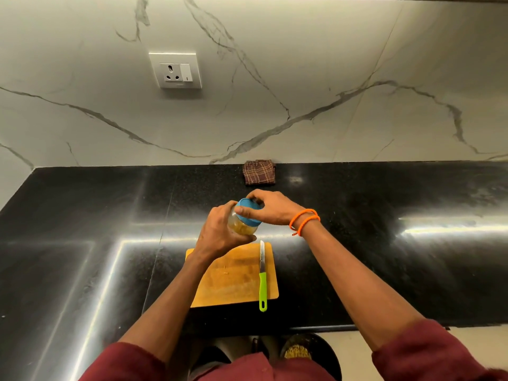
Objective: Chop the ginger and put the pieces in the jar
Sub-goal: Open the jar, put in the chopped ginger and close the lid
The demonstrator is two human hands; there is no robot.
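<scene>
A black, glossy desk (384,204) runs under my arms, streaked with bright reflections, and ends at a white marble-veined wall (302,64) that carries a socket plate (176,70) up and to the left of my fingers.

My left hand (220,232) wraps its curled fingers round the body of the jar (244,222), holding it tilted above the desk just beyond the far edge of the cutting board (233,276). The jar is clear, and yellowish ginger pieces (243,229) show through its side. My right hand (272,207) sits over the jar's blue lid (247,207), thumb and fingers curled round its rim. I cannot tell whether the lid is seated tight.

Orange thread bands (303,220) circle my right wrist. Below my fingers, toward me, lies the orange-yellow cutting board with a few small scraps on it. A knife (262,276) with a green handle lies along the board's right side, blade pointing away from me, handle end past the near edge. Beyond my fingers, against the wall, sits a folded brown checked cloth (259,172). My left forearm crosses the board's left corner and hides part of it. Dark red sleeves (426,353) cover my upper arms.
</scene>
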